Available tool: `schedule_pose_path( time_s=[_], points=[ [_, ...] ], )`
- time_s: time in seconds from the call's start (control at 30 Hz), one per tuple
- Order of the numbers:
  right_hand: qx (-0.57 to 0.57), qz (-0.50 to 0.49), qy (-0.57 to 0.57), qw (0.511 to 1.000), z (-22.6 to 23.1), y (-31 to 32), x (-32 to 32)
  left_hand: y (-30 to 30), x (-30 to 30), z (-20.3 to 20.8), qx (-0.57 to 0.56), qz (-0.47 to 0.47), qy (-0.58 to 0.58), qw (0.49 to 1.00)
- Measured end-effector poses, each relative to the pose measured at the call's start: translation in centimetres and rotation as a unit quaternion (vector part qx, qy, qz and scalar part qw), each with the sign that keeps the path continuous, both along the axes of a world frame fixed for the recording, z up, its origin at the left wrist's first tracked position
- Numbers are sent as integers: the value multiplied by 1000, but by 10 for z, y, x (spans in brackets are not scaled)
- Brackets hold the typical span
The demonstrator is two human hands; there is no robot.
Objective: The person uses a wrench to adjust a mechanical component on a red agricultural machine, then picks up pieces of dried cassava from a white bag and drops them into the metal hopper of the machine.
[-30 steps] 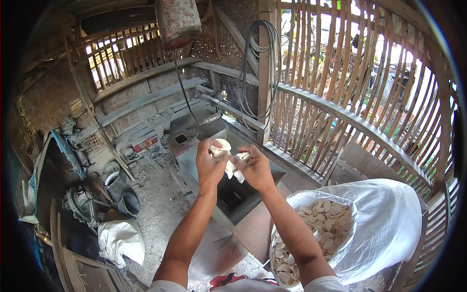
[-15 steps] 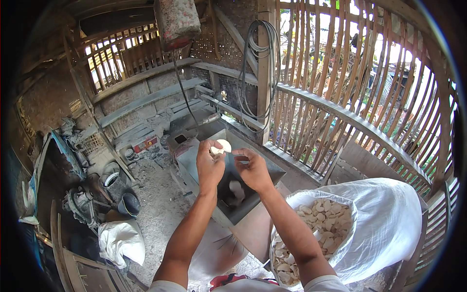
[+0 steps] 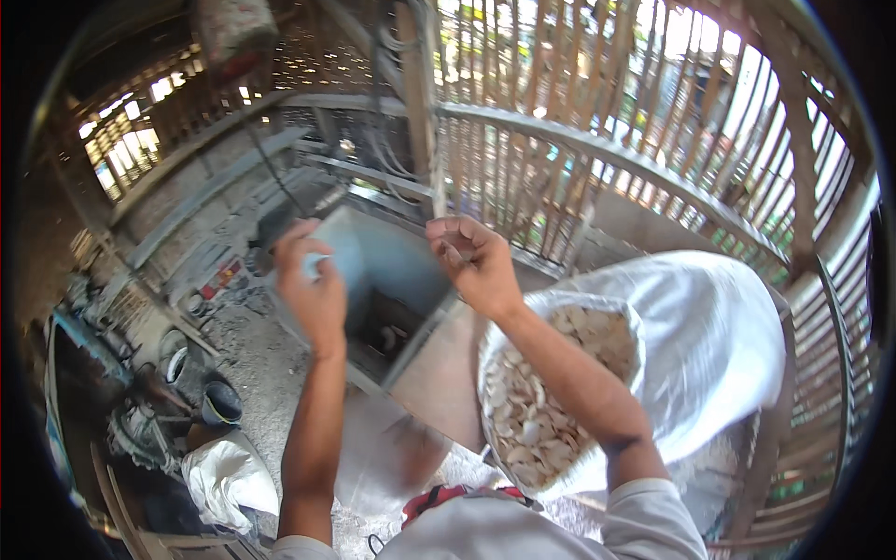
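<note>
My left hand (image 3: 314, 297) is raised over the left side of a grey metal hopper (image 3: 406, 266). Its fingers curve apart, blurred by motion, and a pale bluish gap shows between thumb and fingers. My right hand (image 3: 476, 266) hovers by the hopper's far right edge, fingers bent, with no held thing visible between them. Deep inside the hopper's dark opening lies a small whitish piece (image 3: 392, 336). Beneath my right forearm, many pale, curved dry pieces (image 3: 534, 411) fill the mouth of a large white woven sack (image 3: 709, 327).
A slatted wooden wall (image 3: 579, 177) curves round the far right. On the dusty floor at left are a dark bucket (image 3: 222, 403), a crumpled white sack (image 3: 229, 476) and machine parts (image 3: 140, 434). A rough block (image 3: 233, 37) hangs at upper left, with a cord below it.
The round white piece between my left fingers is gone from them. My hands have moved farther apart, and the scene has shifted left in the picture.
</note>
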State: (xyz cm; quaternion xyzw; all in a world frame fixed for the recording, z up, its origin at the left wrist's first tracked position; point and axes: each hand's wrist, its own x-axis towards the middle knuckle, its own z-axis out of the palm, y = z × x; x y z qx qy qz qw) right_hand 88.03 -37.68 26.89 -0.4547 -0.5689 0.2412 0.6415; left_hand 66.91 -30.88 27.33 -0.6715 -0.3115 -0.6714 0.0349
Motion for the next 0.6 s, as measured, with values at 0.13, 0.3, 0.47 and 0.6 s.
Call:
schedule_pose_path(
  time_s=[0.13,0.3,0.47,0.6],
  points=[
    [-87,-70,-355,928,-17,-112,57,-85,4,-7,149,-142,-100,973],
    [-331,-40,-586,738,-66,-243,73,-213,53,-116,-165,-408,65,896],
    [-358,-75,-620,694,-106,-268,71,-237,83,-202,-342,-367,410,762],
    [-369,-61,-638,673,-107,-266,74,-236,92,-211,-325,-342,424,773]
  ],
)
